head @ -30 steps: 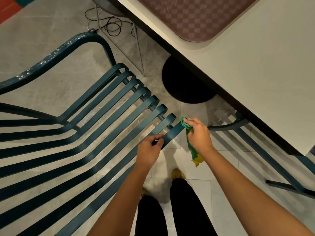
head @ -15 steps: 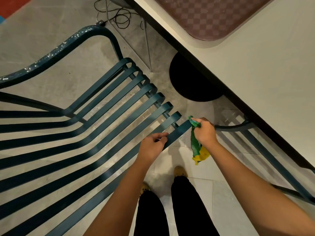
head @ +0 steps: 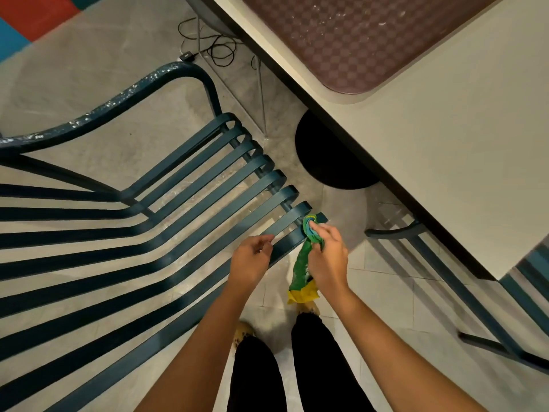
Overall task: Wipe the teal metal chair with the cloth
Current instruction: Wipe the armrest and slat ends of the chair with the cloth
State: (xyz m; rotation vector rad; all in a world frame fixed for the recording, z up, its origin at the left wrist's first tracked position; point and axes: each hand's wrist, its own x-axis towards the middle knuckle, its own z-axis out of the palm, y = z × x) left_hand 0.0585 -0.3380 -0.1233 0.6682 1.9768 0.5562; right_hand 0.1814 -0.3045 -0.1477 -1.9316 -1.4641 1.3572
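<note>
Currently works at the front edge of the teal metal slatted chair point(head: 208, 209), spread from 7 to 11 o'clock of the view. Pinches the green-and-yellow cloth point(head: 301, 263) in the right hand point(head: 328, 257), fingers curled round a bunched wad and pressing it onto the rolled tip of the nearest slat point(head: 289, 245), just below centre. Lets the loose yellow tail hang toward 6 o'clock above the pale tiled floor point(head: 89, 84). Bunches it, probably, for a firm pad narrow enough for one slat and the gaps alongside.

Curls the left hand point(head: 251, 260) at 9 o'clock of the right one, fingertips hooked over the edge of the next slat, apparently gripping it to brace the seat against the rubbing. Sets both hands close together, likely for push and counter-hold on the same stretch of metal.

Whitish specks along the rounded armrest point(head: 118, 105) at 10 o'clock: by that sign, much of the frame not yet wiped.

Shows at 1 to 3 o'clock a cream surface point(head: 445, 144) carrying a maroon checkered tray point(head: 356, 34), a round black pedestal base point(head: 326, 156) beneath it near 12 o'clock, and a second teal chair point(head: 389, 231) tucked under at 4 o'clock. Calls next, by estimate, for strokes back along each slat toward 8 o'clock.
</note>
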